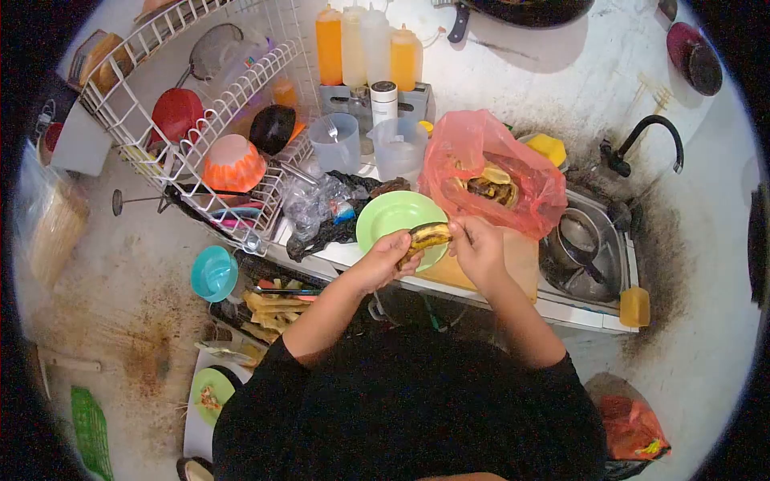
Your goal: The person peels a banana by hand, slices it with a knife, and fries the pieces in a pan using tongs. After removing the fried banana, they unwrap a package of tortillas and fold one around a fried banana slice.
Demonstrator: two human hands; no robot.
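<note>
A dark-spotted yellow banana is held in front of me above a light green plate. My left hand is closed around its lower end. At the other end, my right hand pinches the tip between thumb and fingers; whether a strip of peel is in that pinch is too small to tell. Under the right hand lies a wooden cutting board. Behind it stands an open red plastic bag with banana peels inside.
To the right is a metal sink with a pot and a black faucet. On the left stand a white dish rack and crumpled plastic bags. Clear plastic jugs and sauce bottles line the back.
</note>
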